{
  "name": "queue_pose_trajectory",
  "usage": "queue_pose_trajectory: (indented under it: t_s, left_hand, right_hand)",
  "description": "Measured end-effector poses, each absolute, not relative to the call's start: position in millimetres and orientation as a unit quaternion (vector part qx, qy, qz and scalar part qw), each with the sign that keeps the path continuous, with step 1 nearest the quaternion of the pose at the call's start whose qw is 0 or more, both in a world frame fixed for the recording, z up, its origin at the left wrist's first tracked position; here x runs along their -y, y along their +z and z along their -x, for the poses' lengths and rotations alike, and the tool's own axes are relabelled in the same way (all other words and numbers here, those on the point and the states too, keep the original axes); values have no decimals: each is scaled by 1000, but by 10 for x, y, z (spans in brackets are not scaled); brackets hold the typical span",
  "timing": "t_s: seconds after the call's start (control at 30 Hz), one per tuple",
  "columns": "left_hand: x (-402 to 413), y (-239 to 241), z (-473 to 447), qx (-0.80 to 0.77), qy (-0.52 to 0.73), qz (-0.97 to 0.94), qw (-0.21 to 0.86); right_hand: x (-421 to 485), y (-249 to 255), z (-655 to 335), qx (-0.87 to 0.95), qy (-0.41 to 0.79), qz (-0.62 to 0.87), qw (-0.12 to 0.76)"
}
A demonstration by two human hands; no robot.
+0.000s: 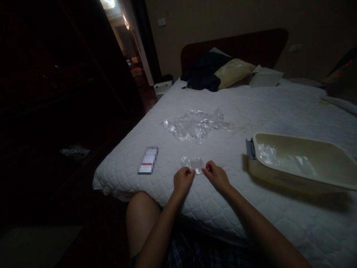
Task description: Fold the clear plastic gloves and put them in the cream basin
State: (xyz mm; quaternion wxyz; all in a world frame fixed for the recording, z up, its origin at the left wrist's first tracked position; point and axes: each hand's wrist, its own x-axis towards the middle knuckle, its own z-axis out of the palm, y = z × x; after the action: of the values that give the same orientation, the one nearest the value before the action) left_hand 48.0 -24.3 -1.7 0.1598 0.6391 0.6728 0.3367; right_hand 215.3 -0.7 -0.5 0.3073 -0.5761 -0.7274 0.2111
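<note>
**Small clear plastic bag point(192, 162) pinched near the front edge of the bed point(118, 167)**

Our left hand point(182, 181) and right hand point(218, 177) are both closed, thumb against fingers, gripping the near edge of the bag at its two corners. The bag spreads forward from our fingertips, just above or on the white quilted cover; we cannot tell which.

A phone point(148, 160) lies to our left, apart from the left hand and between it and the bed's left edge, which slants away toward the headboard point(259, 42). Ahead of the bag, a band of bare quilt separates it from a larger spread of crumpled clear plastic point(195, 125).

On our right, more open quilt runs between the right hand and a cream plastic bin point(281, 182). The bin's grey latch point(251, 149) faces us across that gap, thin clear plastic point(299, 163) lies inside, and its far end runs out of view. A knee point(142, 214) presses close to the front edge. Dark cloth point(202, 69) and a pale pillow point(237, 72) sit beneath the headboard.
</note>
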Motion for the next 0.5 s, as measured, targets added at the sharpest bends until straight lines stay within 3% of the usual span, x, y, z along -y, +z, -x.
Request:
queue_pose_trajectory:
  t_s: [0.5]
  left_hand:
    - [302,-7,-518,-633,339,-685,119]
  right_hand:
    - [58,10,-2132,777,173,516,315]
